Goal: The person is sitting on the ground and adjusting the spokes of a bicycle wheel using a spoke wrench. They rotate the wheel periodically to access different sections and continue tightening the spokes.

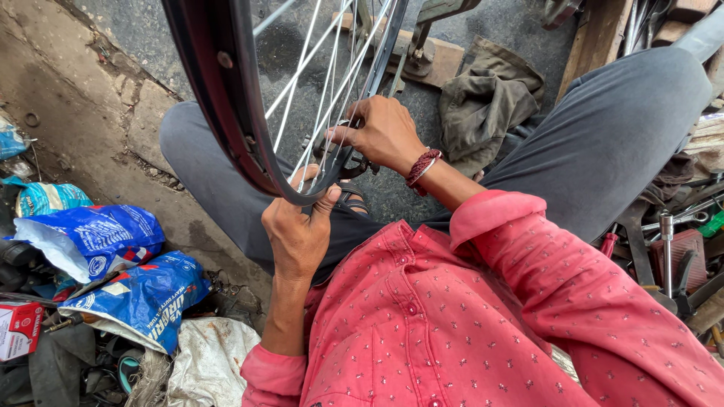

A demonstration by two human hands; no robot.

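Observation:
A bare bicycle wheel rim (219, 98), dark maroon with thin silver spokes (317, 83), stands upright between my knees. My left hand (298, 230) grips the rim's lowest part from beneath, thumb up against the inner edge. My right hand (381, 132) reaches through the spokes and pinches something small at a spoke near the rim; what it holds is hidden by the fingers. A red braided band sits on my right wrist (422, 166). I wear a pink shirt and grey trousers.
Blue plastic bags (113, 260) and a small red box (19, 328) lie on the ground at the left. An olive rag (486, 102) lies beyond my right knee. Metal tools and wrenches (667, 241) are piled at the right. A wooden block (430, 56) sits behind the wheel.

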